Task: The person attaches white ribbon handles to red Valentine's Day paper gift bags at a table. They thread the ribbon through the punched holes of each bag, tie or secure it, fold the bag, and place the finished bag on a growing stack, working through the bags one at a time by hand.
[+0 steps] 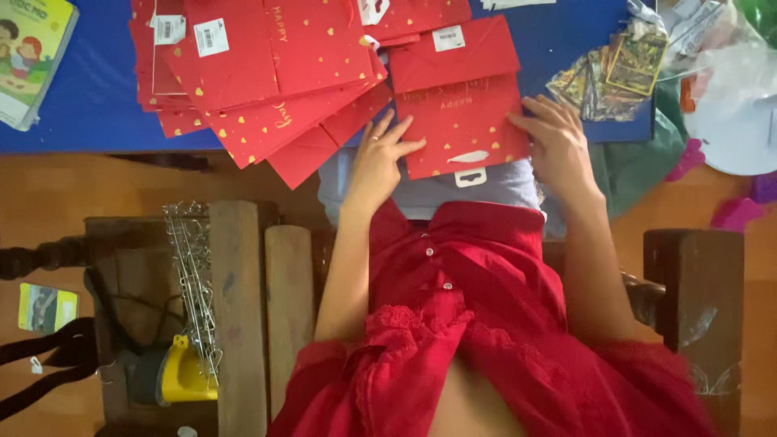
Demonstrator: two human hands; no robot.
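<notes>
A red envelope (463, 121) with gold hearts and gold lettering lies at the near edge of the blue table (105, 97), its flap (453, 55) folded open away from me. My left hand (379, 160) holds the envelope's left edge, fingers spread on the paper. My right hand (557, 142) holds the right edge, fingers lying over the corner. To the left sits a fanned pile of matching red envelopes (259, 73), some with white barcode stickers. My red blouse fills the lower middle of the view.
A stack of colourful picture cards (617, 71) lies right of the envelope, beside a green cloth and white plastic bag (728, 113). A children's book (28, 48) sits far left. Below the table: wooden chair slats (239, 307), metal clips (190, 275), a yellow object (183, 376).
</notes>
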